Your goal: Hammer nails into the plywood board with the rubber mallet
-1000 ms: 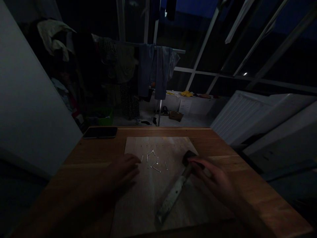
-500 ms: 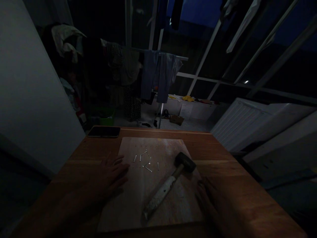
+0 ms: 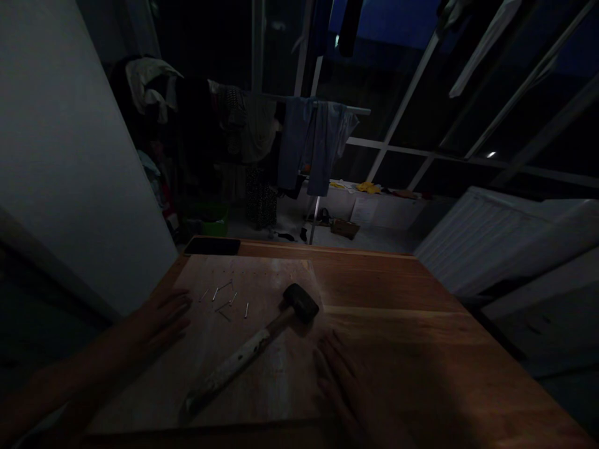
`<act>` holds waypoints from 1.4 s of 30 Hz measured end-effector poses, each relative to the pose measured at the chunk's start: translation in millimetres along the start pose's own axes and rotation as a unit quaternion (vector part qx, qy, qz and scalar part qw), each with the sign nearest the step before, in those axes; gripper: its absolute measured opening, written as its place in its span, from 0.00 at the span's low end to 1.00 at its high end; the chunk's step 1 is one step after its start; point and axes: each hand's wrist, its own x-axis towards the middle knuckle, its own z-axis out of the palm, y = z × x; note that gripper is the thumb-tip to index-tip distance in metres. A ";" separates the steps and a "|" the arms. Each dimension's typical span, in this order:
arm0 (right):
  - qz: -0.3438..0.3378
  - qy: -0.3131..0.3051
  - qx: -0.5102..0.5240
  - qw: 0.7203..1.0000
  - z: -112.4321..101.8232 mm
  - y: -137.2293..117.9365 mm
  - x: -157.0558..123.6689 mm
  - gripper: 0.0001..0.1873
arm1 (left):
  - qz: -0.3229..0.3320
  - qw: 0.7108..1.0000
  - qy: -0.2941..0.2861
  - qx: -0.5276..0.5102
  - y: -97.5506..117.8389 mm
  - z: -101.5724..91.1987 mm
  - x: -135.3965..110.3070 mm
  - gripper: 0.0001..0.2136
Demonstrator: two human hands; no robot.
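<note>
Work surface: wooden table (image 3: 397,293), in dim light. On the left part of the table: flat wooden board (image 3: 262,390), with a row of small dark marks along the far edge.

On the board: hammer (image 3: 255,346), lying diagonally. Dark head close to the board's right edge; pale, worn handle sloping toward the near left, with the butt end near the board's near edge. On the far left part of the board, to the left of the hammer head: several loose nails (image 3: 246,310), lying at different angles. Most in a tight group; one slightly apart, between the group and the hammer.

Left hand (image 3: 163,315): at the board's left edge, fingers extended and slightly spread, tips over the board and near the nails. Right hand (image 3: 344,380): at the board's right edge, on the near side of the hammer head, fingers outstretched and nearly together, pointing away from the body. In the grasp of either: nothing visible. Firmness of contact with the board: impossible to tell.

At the table's far left corner: dark phone (image 3: 213,247), flat, just beyond the board. Past the table: clothes (image 3: 321,146) on a rail, green basin (image 3: 223,218), brown box (image 3: 344,229) on the floor.
</note>
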 end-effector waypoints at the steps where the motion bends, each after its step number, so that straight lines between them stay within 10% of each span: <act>1: -0.013 -0.001 -0.005 1.000 1.5 -1.7 1.8 0.27 | 0.003 1.000 -0.007 0.004 2.3 0.5 -1.1 0.23; 21: 0.124 0.135 -0.119 0.976 -48.4 86.4 -53.0 0.20 | 0.149 0.986 -0.068 0.024 170.8 49.8 45.5 0.30; 27: 0.172 0.120 -0.001 0.978 -46.3 48.8 -36.3 0.27 | 0.151 0.982 -0.109 -0.026 206.7 67.0 101.3 0.35; 36: 0.152 0.073 0.125 0.978 -41.2 24.3 21.8 0.21 | 0.341 0.923 -0.106 -0.142 264.9 91.4 122.5 0.25; 42: 0.196 0.152 0.221 0.943 -41.7 46.1 5.5 0.12 | 0.233 0.944 -0.051 -0.227 260.6 85.1 153.2 0.15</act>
